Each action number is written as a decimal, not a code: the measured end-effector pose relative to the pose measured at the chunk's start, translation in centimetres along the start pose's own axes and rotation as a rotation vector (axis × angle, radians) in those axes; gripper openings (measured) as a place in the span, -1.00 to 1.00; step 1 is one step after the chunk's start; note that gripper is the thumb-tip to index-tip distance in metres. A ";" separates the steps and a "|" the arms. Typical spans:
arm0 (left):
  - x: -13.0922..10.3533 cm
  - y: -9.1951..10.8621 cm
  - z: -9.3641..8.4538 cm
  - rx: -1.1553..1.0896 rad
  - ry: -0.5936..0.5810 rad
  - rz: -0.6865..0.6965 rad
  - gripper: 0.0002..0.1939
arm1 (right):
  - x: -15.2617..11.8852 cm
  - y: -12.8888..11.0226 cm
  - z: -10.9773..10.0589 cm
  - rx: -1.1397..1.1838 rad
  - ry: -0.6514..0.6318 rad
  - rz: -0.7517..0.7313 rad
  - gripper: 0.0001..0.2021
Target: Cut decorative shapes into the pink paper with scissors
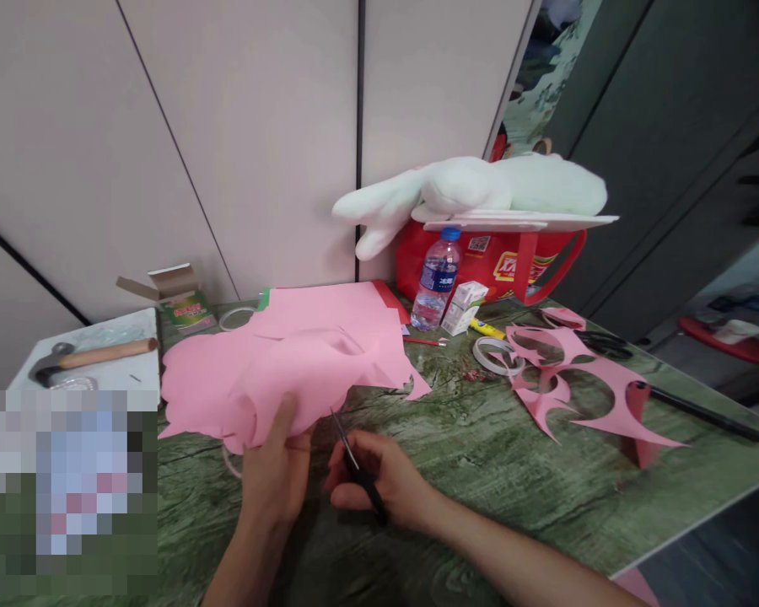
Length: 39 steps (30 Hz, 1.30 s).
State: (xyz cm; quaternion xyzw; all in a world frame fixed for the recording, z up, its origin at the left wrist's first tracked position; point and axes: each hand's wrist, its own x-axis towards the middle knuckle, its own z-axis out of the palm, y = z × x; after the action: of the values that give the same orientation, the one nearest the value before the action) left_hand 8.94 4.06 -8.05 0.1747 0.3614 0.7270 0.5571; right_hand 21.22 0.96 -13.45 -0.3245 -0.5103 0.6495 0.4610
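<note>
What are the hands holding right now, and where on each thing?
The left hand holds the pink paper near its closest edge, thumb on top; the right hand holds the scissors by the black handles.

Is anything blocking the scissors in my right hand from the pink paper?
Nothing visible: the scissors in your right hand point at the pink paper, and your left hand holds it to their left.

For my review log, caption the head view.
Left hand holds scalloped pink paper; right hand holds black-handled metal scissors near its edge, above green wood-grain table.
</note>
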 end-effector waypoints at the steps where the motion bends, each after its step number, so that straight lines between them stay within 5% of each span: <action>1: 0.0 0.2 -0.1 -0.005 0.004 0.023 -0.79 | 0.0 0.0 0.0 -0.004 -0.022 0.014 -0.57; 11: -1.0 -0.4 -0.1 0.185 -0.060 0.030 -0.59 | 0.4 -0.6 -0.5 0.011 0.002 -0.039 -0.52; 15: -1.6 -0.8 -0.1 0.268 -0.029 -0.004 -0.64 | 0.5 -0.3 -0.7 -0.007 0.058 -0.055 -0.54; 20: -1.6 -0.8 -0.4 0.329 -0.103 -0.018 -0.70 | 0.5 0.3 -0.8 0.016 0.080 0.017 -0.55; 30: -1.0 -1.6 -2.1 0.505 -0.191 -0.025 -0.70 | 0.6 -0.4 -0.8 0.009 0.164 -0.074 -0.52; 33: -0.8 -0.6 -2.0 0.493 -0.221 -0.043 -0.74 | 0.7 -0.4 -0.8 -0.038 0.206 -0.056 -0.53; 34: -0.7 -0.1 -1.9 0.499 -0.312 -0.073 -0.71 | 0.8 -0.4 -0.8 -0.050 0.228 -0.070 -0.55; 36: -0.1 1.2 -1.7 0.508 -0.443 -0.098 -0.47 | 0.8 -0.4 -0.9 -0.063 0.269 -0.105 -0.57; 39: 1.0 2.6 -1.8 0.343 -0.368 -0.046 -0.41 | 1.0 -0.4 -1.2 -0.055 0.298 -0.131 -0.61</action>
State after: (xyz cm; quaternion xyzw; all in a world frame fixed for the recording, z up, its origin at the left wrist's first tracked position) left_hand 5.69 4.09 -7.51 0.3878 0.3759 0.5982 0.5920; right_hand 22.05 2.32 -13.29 -0.3960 -0.4739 0.5484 0.5638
